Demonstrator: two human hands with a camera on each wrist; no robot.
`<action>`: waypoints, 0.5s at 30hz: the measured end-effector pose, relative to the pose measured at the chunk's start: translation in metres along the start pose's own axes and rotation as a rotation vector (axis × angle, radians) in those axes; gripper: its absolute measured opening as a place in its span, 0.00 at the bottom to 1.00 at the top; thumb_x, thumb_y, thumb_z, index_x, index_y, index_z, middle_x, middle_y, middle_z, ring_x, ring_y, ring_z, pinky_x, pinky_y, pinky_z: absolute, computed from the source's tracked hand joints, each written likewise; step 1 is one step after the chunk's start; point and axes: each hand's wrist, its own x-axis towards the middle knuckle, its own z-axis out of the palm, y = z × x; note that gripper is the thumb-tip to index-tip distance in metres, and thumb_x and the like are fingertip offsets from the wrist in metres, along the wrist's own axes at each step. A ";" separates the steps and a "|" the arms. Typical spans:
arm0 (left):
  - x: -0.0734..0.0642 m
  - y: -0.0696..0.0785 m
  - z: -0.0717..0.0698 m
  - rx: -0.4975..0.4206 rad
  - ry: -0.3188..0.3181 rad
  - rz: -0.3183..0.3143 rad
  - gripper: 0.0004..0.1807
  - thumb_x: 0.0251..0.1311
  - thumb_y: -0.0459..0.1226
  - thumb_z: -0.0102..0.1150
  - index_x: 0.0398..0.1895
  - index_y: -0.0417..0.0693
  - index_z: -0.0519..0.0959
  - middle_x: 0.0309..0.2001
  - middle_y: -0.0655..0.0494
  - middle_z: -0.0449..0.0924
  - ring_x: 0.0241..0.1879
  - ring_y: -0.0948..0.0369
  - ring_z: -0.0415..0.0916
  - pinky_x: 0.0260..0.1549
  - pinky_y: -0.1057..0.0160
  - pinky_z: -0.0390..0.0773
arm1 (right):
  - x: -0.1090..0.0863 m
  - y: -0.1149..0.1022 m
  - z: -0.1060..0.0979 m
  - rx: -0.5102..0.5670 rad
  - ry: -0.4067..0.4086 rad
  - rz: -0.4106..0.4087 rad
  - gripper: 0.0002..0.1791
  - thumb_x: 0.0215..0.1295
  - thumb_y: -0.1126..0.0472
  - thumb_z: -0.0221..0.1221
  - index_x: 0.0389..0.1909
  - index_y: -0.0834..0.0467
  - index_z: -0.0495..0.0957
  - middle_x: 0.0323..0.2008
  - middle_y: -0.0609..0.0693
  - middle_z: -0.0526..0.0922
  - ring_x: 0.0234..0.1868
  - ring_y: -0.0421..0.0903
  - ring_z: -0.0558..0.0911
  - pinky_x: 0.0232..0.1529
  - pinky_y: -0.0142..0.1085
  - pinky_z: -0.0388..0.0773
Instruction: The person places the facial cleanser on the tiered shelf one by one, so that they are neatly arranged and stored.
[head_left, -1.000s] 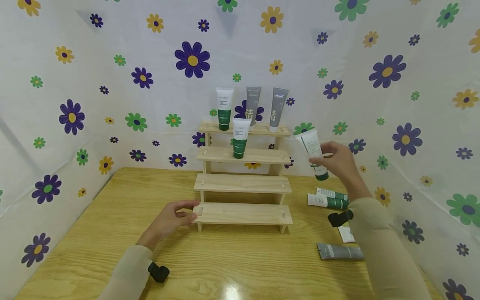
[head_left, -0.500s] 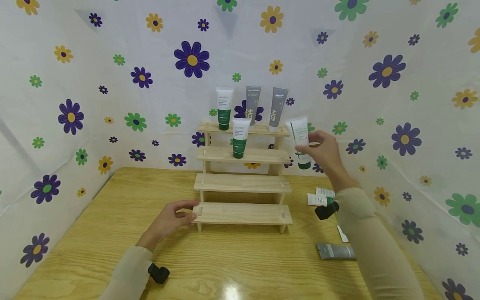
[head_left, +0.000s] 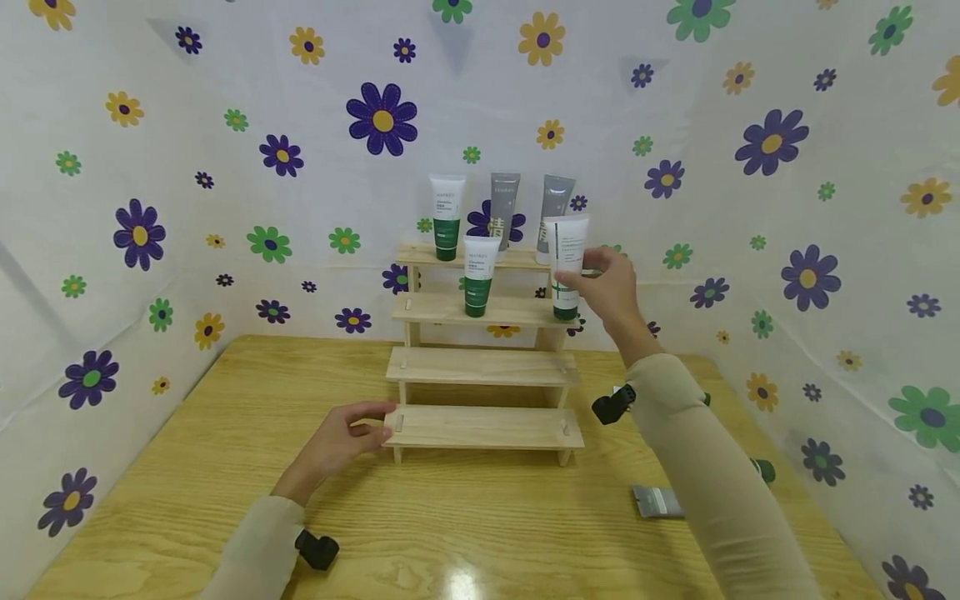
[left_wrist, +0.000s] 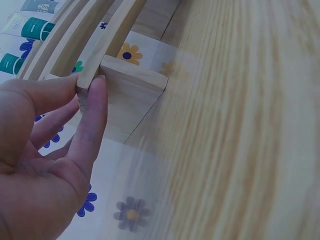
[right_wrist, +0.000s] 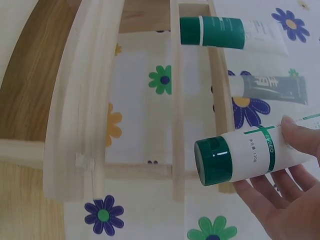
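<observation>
By the right hand [head_left: 611,286], a white tube [head_left: 567,250] with green cap [head_left: 566,313] is clamped between thumb and fingers; it is held upright at the right end of the second-highest shelf [head_left: 519,310], but contact cannot be told. Probably it is light, smooth and soft-walled, so it should be gripped gently, near the stiffer cap. By the left hand [head_left: 339,437], the lowest shelf [head_left: 480,427] is pinched at its left end. Behind, two grey tubes [head_left: 505,200] are seen.

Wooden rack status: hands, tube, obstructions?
Left hand pinching bottom shelf, left end. Right hand holding tube cap-down by second-highest shelf, right end, contact unclear. No obstruction seen; that shelf's other tube stands apart, left.
</observation>
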 end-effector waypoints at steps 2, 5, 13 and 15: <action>0.000 0.000 0.000 0.000 0.003 -0.006 0.27 0.71 0.34 0.62 0.71 0.36 0.71 0.68 0.30 0.72 0.52 0.52 0.85 0.48 0.60 0.89 | 0.001 -0.001 0.007 0.017 0.000 -0.005 0.32 0.66 0.58 0.70 0.67 0.64 0.72 0.66 0.62 0.78 0.65 0.59 0.79 0.71 0.53 0.75; -0.001 0.001 0.000 0.002 0.008 -0.013 0.27 0.71 0.35 0.62 0.71 0.37 0.72 0.68 0.31 0.72 0.53 0.51 0.85 0.48 0.59 0.89 | 0.003 -0.003 0.017 0.031 0.001 -0.016 0.31 0.65 0.58 0.71 0.65 0.63 0.72 0.64 0.61 0.79 0.64 0.58 0.79 0.69 0.51 0.76; 0.000 0.000 0.001 0.005 0.009 -0.017 0.27 0.71 0.36 0.62 0.71 0.38 0.72 0.67 0.32 0.73 0.49 0.58 0.85 0.48 0.60 0.89 | 0.005 -0.007 0.039 0.057 0.007 -0.001 0.31 0.64 0.58 0.72 0.64 0.63 0.72 0.63 0.60 0.81 0.63 0.56 0.82 0.64 0.47 0.82; 0.000 0.000 0.001 0.002 0.008 -0.012 0.27 0.71 0.36 0.63 0.71 0.37 0.72 0.67 0.32 0.73 0.49 0.58 0.85 0.48 0.59 0.89 | 0.005 -0.007 0.045 0.052 0.015 0.001 0.31 0.64 0.57 0.72 0.64 0.63 0.72 0.62 0.60 0.81 0.62 0.56 0.82 0.65 0.46 0.81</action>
